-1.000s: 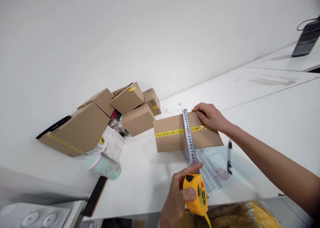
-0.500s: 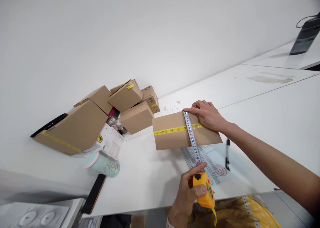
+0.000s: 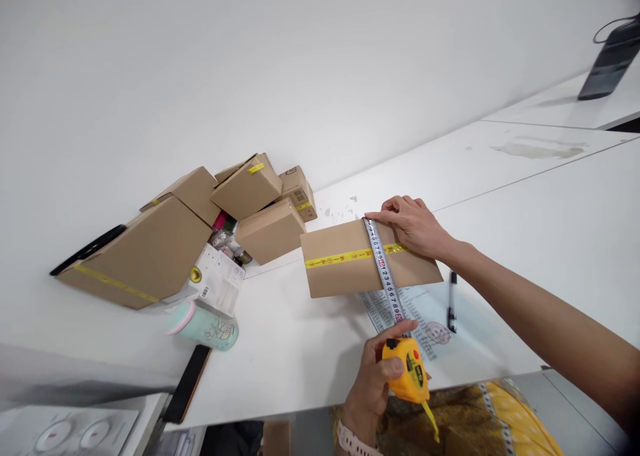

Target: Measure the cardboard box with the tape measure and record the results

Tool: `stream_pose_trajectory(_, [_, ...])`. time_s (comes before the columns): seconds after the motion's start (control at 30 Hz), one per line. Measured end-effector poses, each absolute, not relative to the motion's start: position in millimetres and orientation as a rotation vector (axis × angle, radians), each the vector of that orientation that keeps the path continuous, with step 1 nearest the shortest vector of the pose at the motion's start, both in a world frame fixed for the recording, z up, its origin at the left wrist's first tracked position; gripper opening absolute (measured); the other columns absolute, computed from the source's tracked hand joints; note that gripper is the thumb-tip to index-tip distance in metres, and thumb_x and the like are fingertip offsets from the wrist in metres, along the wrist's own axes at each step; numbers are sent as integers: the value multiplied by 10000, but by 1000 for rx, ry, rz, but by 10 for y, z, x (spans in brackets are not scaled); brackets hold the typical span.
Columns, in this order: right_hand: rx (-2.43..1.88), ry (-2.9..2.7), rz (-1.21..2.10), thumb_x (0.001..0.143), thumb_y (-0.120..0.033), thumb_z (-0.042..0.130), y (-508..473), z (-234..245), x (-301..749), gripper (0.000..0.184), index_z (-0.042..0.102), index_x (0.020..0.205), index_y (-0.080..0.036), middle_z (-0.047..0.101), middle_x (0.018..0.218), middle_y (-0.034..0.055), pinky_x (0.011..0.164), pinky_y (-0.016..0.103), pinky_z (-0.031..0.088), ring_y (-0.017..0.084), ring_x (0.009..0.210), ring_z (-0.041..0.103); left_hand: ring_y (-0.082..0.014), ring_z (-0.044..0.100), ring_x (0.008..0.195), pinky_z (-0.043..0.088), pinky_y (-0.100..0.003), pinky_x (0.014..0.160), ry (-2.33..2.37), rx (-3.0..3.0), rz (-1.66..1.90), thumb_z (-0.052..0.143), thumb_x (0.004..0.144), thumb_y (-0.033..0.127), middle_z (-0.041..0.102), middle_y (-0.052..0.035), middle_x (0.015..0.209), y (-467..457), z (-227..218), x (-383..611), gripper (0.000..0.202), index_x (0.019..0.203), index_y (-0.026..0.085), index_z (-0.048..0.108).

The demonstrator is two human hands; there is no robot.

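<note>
A flat cardboard box [image 3: 340,263] with a yellow tape stripe lies on the white table [image 3: 525,203]. My left hand [image 3: 377,376] grips a yellow tape measure [image 3: 406,369] near the table's front edge. Its steel blade [image 3: 384,269] runs up across the box top. My right hand [image 3: 413,226] rests on the box's far right part, fingertips pinning the blade's end at the far edge. Under the box lies a printed sheet [image 3: 425,319].
A pile of cardboard boxes [image 3: 200,229] stands at the left by the wall, with a white carton [image 3: 217,279] and a mint cup [image 3: 205,326] on its side. A black pen [image 3: 451,301] lies right of the sheet; a dark phone [image 3: 187,383] lies at the front left.
The tape measure and my left hand have shifted a little right. The blade stays across the box, and my right hand still pins its end.
</note>
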State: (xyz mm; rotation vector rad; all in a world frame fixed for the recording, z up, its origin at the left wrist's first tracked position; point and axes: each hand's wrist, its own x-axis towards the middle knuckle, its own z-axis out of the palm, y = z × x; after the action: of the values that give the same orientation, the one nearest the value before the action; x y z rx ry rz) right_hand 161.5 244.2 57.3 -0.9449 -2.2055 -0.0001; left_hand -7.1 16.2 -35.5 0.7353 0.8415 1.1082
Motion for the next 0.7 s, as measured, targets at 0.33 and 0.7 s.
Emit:
stream_pose_trajectory(0.33, [-913, -2140, -148, 1000, -613, 493, 2119, 444, 1623, 537, 668, 1376, -271, 668, 1198, 149, 945, 498, 401, 335, 1075, 550, -270, 709, 830, 572, -340, 664, 902, 837, 1364, 897, 591, 648, 689, -163, 1251, -328, 35, -384, 939, 1405, 237, 673])
stream_pose_trajectory(0.7, [-842, -1862, 310, 1055, -443, 488, 1499, 33, 1761, 323, 712, 1250, -317, 747, 1111, 82, 900, 462, 495, 270, 1002, 652, -353, 632, 1097, 526, -457, 960, 1049, 1005, 1006, 989, 404, 566, 599, -145, 1376, -517, -213, -408, 1149, 1446, 224, 645])
